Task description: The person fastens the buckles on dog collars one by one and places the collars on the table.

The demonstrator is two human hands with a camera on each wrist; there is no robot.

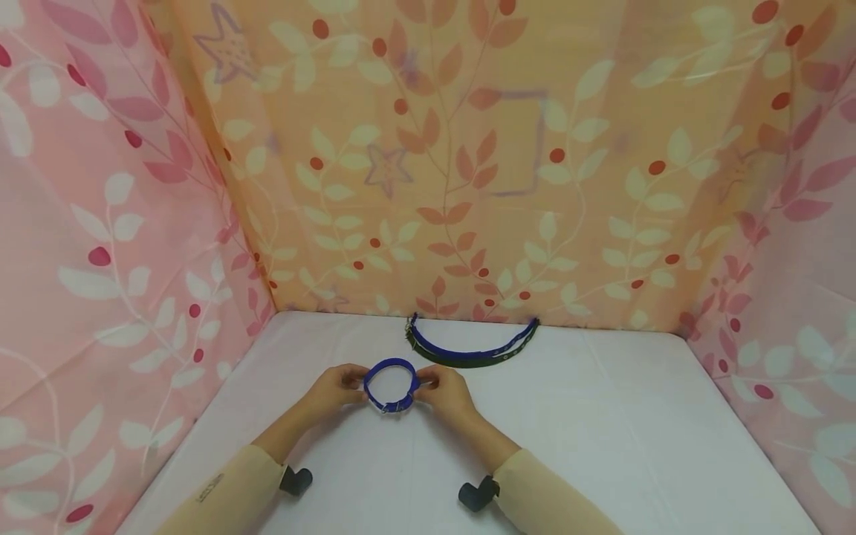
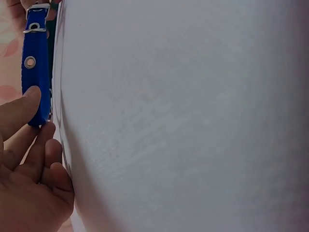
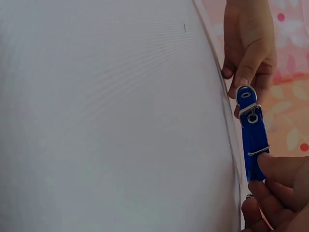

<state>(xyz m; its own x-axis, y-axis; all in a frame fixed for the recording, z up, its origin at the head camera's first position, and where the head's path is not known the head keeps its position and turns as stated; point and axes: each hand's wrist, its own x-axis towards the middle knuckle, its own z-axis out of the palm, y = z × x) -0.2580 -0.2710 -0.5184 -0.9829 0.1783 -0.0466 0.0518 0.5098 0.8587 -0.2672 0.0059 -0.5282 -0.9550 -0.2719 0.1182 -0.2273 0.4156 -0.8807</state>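
Observation:
A blue collar [image 1: 391, 362], fastened into a ring by its metal buckle [image 3: 250, 112], is held up between both hands over the white table. My left hand [image 1: 338, 386] pinches one side of the loop, thumb on the outer face of the strap. On the opposite side my right hand [image 1: 446, 390] pinches the strap beside a thin metal bar, as the right wrist view shows. Metal-rimmed eyelets [image 2: 30, 62] line the band in the left wrist view. The buckle side of the ring faces toward the person.
Behind the hands, a blue strap [image 1: 461, 353] and a dark green strap [image 1: 468, 364] lie curved together near the table's [image 1: 602, 446] back edge. Floral curtains [image 1: 468, 148] stand along the back and both sides. Dark camera mounts [image 1: 296, 481] sit on both sleeves.

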